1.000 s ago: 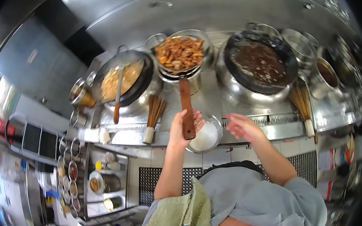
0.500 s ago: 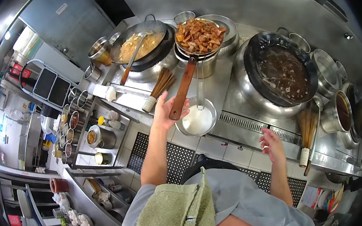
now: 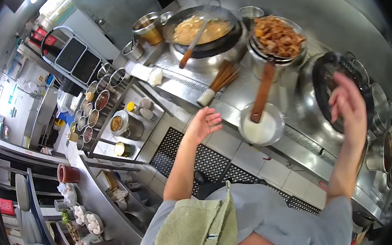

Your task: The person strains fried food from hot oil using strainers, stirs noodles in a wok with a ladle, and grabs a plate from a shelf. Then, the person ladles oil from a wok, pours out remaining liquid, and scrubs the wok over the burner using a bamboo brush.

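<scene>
My left hand holds nothing, its fingers apart, over the floor just off the counter's front edge. Nearest to it lies a bamboo brush with a white-wrapped handle. The wooden handle of a strainer reaches over a bowl of white liquid. That strainer, heaped with browned pieces, rests on a metal pot. My right hand, slightly blurred and empty, has its fingers spread in front of the dark wok, hiding much of its contents.
Another wok at the back holds pale food and a ladle with a wooden handle. Metal pots line the right side. Several sauce containers stand at the left, near a folded step ladder. Black mats cover part of the tiled floor.
The view has swung left. My left hand has come away from the strainer's wooden handle. My right hand has risen from beside the counter's front edge to the dark wok.
</scene>
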`<action>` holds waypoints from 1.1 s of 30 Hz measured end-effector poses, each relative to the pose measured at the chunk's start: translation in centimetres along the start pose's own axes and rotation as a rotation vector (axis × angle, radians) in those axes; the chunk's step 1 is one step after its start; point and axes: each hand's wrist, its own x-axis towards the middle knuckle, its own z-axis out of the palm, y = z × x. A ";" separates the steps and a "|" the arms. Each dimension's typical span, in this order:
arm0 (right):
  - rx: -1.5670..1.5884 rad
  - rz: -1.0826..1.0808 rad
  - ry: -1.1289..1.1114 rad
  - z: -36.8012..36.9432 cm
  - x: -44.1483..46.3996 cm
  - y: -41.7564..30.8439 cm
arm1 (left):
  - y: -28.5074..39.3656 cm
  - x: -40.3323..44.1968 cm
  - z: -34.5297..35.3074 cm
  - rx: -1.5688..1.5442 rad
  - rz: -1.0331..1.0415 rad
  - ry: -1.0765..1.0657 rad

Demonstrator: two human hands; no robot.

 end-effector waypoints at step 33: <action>-0.306 0.645 0.043 36.2 36.0 19.1 | 32.0 23.4 -29.0 1.804 0.288 0.114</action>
